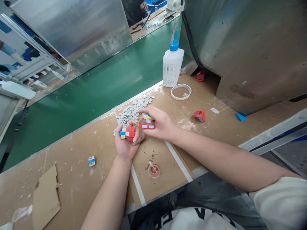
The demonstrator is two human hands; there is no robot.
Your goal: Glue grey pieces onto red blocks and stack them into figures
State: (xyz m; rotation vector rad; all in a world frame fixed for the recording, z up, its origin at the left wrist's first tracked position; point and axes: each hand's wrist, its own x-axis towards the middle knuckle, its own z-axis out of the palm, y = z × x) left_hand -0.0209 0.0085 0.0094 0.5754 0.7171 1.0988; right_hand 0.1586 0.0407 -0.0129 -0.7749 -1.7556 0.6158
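Note:
My left hand (127, 143) is closed around a small red toy piece (130, 133) with white, yellow and blue parts at its left end. Just to the right, my right hand (161, 123) grips a red toy vehicle (147, 124) by its sides, with pale windows, grey bands and a yellow and blue top. The two toys are close together over the cardboard-covered bench. Behind them spreads a pile of small grey flat pieces (130, 112). A little cup of reddish liquid (154, 171) with a stick in it stands nearer my body.
A white squeeze bottle (171, 68) with a blue nozzle stands behind a tape roll (181, 92). Red toy pieces (200, 116) lie on the right. A small white-blue block (91, 161) and torn cardboard (46, 198) are left. Beyond runs a green belt (96, 86); a person's hand (144, 6) shows across it.

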